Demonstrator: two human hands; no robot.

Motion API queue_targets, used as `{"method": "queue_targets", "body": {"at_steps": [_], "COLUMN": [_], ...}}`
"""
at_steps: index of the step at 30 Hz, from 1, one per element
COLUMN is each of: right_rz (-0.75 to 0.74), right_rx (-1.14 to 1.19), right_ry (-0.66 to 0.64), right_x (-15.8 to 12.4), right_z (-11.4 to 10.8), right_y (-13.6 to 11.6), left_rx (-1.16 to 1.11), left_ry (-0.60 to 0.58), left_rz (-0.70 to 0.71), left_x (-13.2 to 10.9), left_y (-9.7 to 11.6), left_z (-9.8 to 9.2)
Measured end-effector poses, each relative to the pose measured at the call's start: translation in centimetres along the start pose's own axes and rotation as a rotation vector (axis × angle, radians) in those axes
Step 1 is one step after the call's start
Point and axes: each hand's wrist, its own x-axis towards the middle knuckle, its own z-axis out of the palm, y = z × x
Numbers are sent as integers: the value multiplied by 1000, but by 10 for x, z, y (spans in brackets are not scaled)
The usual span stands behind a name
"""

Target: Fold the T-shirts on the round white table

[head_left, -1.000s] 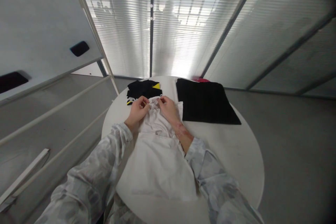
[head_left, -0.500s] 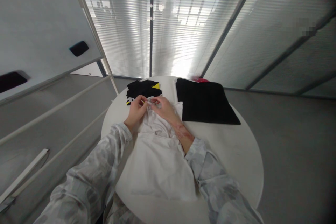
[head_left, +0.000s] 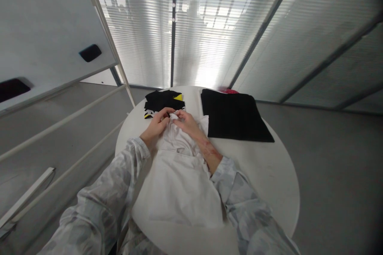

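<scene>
A white garment (head_left: 181, 183) lies spread on a round white table (head_left: 269, 175), running from the near edge toward the middle. My left hand (head_left: 157, 125) and my right hand (head_left: 188, 122) meet at its far end, fingers pinched together on the bunched white fabric there. The two hands almost touch each other. Both forearms in pale patterned sleeves rest along the garment's sides.
A folded black cloth (head_left: 235, 115) lies flat at the table's far right. A crumpled black item with yellow bits (head_left: 163, 101) sits at the far left, just beyond my hands. A white slanted panel and rails stand left; glass walls with blinds are behind.
My hands have drawn closer together at the garment's far end, and the right hand has shifted left toward the left hand, gathering the fabric.
</scene>
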Motion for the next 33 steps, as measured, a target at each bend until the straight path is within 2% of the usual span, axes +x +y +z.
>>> {"method": "queue_targets", "body": {"at_steps": [4,7,10,15,18,25,29,33], "right_rz": [40,52,90,94,68,-29,-49,-8], "right_rx": [37,14,-28,-96,-252,-655,-623,-516], "right_ry": [21,43,66,94,141,184,201,168], "right_x": [0,1,3,4,3,-1,-1,2], "right_z": [-1,-2,-3,-3,-4,-4,-3,-5], "right_y": [1,3,6,13,18,22,25,30], "left_rx": [-123,-173,-185,-47,21,-108,-261,-411], "left_ry": [9,19,77,210,243,293,293,237], "left_rz": [-46,-164,-251,-232,-232,-251,-283,-239], "left_x": [2,4,7,13,14,14,15,17], "left_y": [-10,-14,-16,-25,-31,-30,-26,-23], "left_z": [1,3,3,3,4,6,7,9]}}
